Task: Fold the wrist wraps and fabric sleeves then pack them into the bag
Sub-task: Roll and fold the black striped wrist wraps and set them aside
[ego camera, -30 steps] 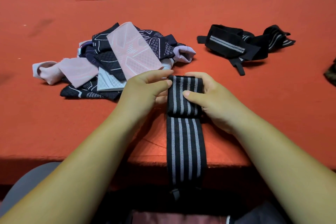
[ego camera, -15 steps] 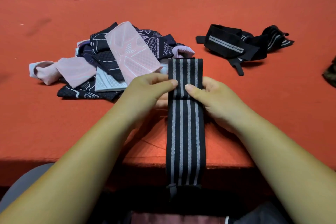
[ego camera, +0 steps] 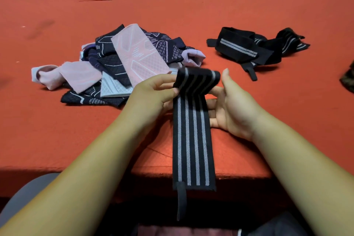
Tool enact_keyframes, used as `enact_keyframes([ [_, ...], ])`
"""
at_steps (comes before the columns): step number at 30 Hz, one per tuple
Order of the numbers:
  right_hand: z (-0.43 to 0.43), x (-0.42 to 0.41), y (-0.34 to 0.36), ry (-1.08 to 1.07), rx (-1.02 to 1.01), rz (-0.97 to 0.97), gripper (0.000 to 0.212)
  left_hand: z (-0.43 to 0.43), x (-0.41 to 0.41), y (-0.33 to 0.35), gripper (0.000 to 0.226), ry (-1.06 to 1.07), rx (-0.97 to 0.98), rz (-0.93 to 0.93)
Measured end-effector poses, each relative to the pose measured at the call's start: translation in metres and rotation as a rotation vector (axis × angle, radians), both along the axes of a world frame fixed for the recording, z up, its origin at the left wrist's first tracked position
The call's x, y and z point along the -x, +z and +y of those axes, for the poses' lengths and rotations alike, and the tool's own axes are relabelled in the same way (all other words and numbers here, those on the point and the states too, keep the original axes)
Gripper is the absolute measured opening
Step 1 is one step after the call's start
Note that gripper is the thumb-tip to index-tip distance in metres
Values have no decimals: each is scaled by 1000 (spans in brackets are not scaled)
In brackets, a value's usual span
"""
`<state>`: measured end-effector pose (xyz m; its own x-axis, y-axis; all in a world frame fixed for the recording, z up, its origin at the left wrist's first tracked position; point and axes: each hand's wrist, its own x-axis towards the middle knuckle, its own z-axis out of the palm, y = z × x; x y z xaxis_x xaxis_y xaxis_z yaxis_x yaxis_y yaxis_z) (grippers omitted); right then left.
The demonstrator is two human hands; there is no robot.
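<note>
While my left hand [ego camera: 151, 97] reaches in from the near left, its thumb and fingers [ego camera: 162, 80] pinch the left side of the striped wrist wrap [ego camera: 191, 140], just where the band is turned over on itself. That folded end is lifted off the table [ego camera: 191, 9], a little in from the near edge, and arches over towards me.

My right hand [ego camera: 235, 109] sits just beside the wrap on its right, palm turned left and upward. Its fingers [ego camera: 213, 105] are stretched out flat and pass under the band; how far they reach beneath it I cannot tell. The right thumb [ego camera: 226, 76] points up, apart from the fold and not touching it, so that hand clamps nothing.

Both forearms cross the near edge with the wrap between them. From the fold the band runs straight back to me, lies flat across the near edge and hangs over it, its narrow black strap [ego camera: 181, 205] dangling below.

Beyond my left hand, toward the middle of the table, lies the heap of fabric sleeves [ego camera: 138, 53], pink and navy, jumbled and overlapping. Toward the far right lie the other wrist wraps [ego camera: 247, 48], loosely tangled and well apart from the heap. At the right edge is a dark patterned thing [ego camera: 347, 80], cut off by the frame.
</note>
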<state>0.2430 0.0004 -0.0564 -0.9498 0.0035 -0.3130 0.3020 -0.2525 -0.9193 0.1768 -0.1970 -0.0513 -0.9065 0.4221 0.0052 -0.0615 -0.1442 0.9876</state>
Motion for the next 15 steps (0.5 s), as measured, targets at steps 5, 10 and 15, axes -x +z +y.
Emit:
enact_keyframes([
  [5, -2, -2, 2, -68, 2, 84, 58, -2, 0, 6, 37, -19, 139, -16],
  [10, -6, -3, -2, -206, -66, 144, 35, 1, -1, 7, 31, -7, 71, -60],
  [15, -8, 1, -1, -351, -135, 211, 30, 5, -12, 11, 28, -92, 100, -73],
])
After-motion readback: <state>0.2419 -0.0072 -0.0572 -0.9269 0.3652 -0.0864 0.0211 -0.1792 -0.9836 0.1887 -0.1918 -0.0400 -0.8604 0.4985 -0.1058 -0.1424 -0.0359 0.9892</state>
